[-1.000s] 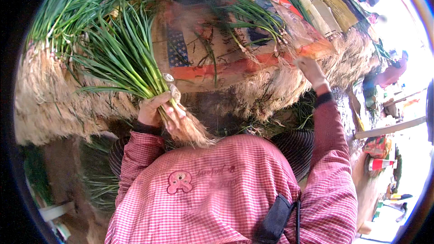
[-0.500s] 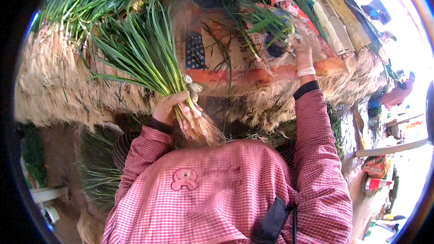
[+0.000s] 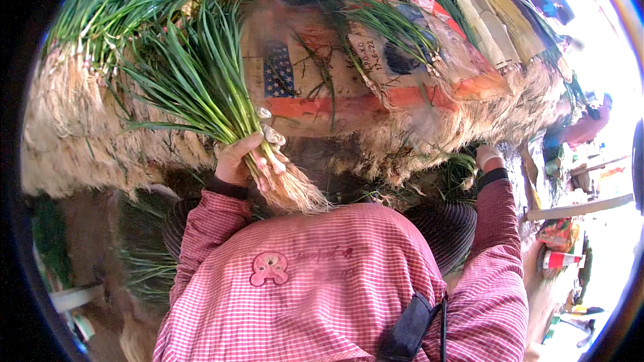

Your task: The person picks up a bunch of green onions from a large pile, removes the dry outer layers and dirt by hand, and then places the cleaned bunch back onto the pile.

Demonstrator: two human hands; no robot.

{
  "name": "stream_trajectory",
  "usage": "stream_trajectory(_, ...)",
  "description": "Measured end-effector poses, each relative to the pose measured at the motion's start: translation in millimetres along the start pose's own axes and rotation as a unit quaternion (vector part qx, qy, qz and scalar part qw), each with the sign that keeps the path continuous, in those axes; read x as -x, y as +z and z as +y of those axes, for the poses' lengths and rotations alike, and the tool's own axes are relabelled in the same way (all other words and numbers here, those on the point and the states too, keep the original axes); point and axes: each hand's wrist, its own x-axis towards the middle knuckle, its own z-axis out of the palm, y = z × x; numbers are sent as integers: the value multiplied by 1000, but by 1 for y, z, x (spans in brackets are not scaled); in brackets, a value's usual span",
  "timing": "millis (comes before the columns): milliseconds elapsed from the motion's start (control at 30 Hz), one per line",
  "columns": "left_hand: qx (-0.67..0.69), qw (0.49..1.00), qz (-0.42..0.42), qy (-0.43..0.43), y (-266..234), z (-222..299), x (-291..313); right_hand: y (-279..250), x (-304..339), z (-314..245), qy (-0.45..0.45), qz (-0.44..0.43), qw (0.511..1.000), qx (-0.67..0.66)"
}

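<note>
My left hand is closed round the lower stems of a bunch of green garlic. Its long leaves fan up and to the left, and pale stringy roots hang below my fingers toward my chest. Lower right, past the edge of the root-covered heap, is my right hand in a pale covering. Some thin green leaves lie close beside it; its fingers are mostly hidden, so whether it grips them does not show. A few loose garlic stalks rest on a printed sack in front of me.
At the far left another pile of green garlic lies on the heap. A thick fringe of pale roots runs along the heap's near side. Flattened cardboard lies far right. A red-and-white cone is on the ground at right.
My right hand has let go of the small stalks, which now lie on the sack, and has moved down and right beyond the heap's edge. My left hand still holds its bunch, slightly further left.
</note>
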Motion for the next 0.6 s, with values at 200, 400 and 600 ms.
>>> stream_trajectory(200,-30,997,-60,44,10,0,-1,-107,-71,-11,-60,362,898,-242)
stream_trajectory(400,-4,992,-125,-1,6,-5,-16,-161,-148,-25,77,368,883,-279)
stream_trajectory(600,45,994,-100,-22,-2,-3,-2,-230,-94,-58,-244,384,580,-675)
